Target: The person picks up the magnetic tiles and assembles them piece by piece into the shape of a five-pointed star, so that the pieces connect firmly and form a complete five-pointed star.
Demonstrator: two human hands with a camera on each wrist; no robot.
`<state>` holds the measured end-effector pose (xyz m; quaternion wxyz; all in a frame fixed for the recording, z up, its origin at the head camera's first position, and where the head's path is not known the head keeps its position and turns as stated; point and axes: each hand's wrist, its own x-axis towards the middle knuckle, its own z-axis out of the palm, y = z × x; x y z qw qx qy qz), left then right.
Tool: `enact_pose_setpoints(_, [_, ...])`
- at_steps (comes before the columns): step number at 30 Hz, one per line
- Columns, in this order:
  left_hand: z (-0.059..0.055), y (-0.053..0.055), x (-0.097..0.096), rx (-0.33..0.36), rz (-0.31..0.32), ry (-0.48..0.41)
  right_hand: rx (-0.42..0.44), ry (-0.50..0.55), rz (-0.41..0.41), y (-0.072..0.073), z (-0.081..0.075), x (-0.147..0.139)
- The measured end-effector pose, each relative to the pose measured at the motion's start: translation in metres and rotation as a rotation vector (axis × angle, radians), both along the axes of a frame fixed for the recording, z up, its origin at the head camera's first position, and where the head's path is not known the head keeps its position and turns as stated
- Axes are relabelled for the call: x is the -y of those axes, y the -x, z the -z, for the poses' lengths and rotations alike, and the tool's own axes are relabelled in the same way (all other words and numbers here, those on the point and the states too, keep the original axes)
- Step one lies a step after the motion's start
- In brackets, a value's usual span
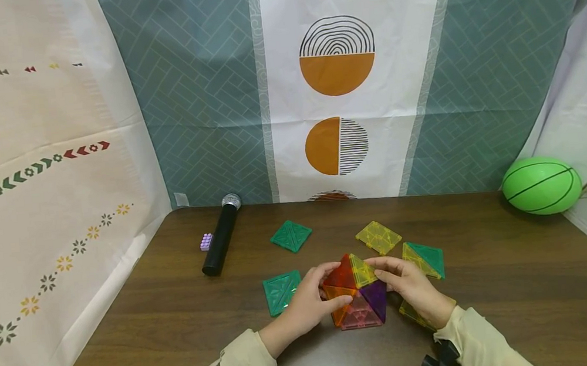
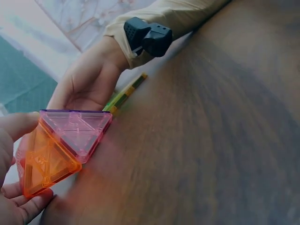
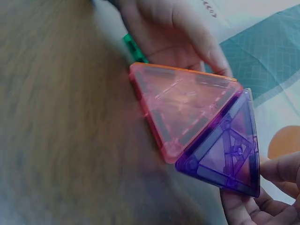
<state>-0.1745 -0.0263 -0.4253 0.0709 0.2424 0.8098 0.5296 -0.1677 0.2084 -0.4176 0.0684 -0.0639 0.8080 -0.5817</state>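
A low pyramid of translucent magnetic tiles (image 1: 358, 294) sits between both hands, its triangular sides red, yellow, purple, pink and orange meeting at a peak. My left hand (image 1: 307, 305) grips it from the left, thumb over the orange side and fingers round the back. On the opposite side, my right hand (image 1: 412, 283) holds it with the thumb by the yellow and purple sides. The left wrist view shows the orange triangle (image 2: 47, 161) beside the pink triangle (image 2: 77, 131). In the right wrist view, fingers touch the edge of the purple triangle (image 3: 229, 145).
Two green tile squares (image 1: 291, 236) lie to the left. On the right are a yellow square (image 1: 378, 237), a green-and-yellow square (image 1: 430, 259) and a yellow tile (image 1: 412, 313) partly under my right wrist. Farther off are a microphone (image 1: 221, 237), purple toy brick (image 1: 206, 242) and green ball (image 1: 541, 185).
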Motion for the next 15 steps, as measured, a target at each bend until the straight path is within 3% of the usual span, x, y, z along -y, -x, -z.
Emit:
enact_pose_setpoints(3, [0.0,-0.0023,-0.0006,-0.057,0.02,0.092,-0.065,-0.094,0.002,0.0003,0.0001,0.0005])
enact_pose_setpoints(8, [0.0014,-0.0053,-0.0011,-0.13,0.014,0.24,-0.137,-0.2,-0.08,0.0009,-0.0003,-0.0018])
enact_pose_setpoints(15, [0.0025,-0.0047,-0.0015,-0.175,-0.023,0.317,-0.183,-0.333,-0.204,-0.0002,-0.0011,-0.0042])
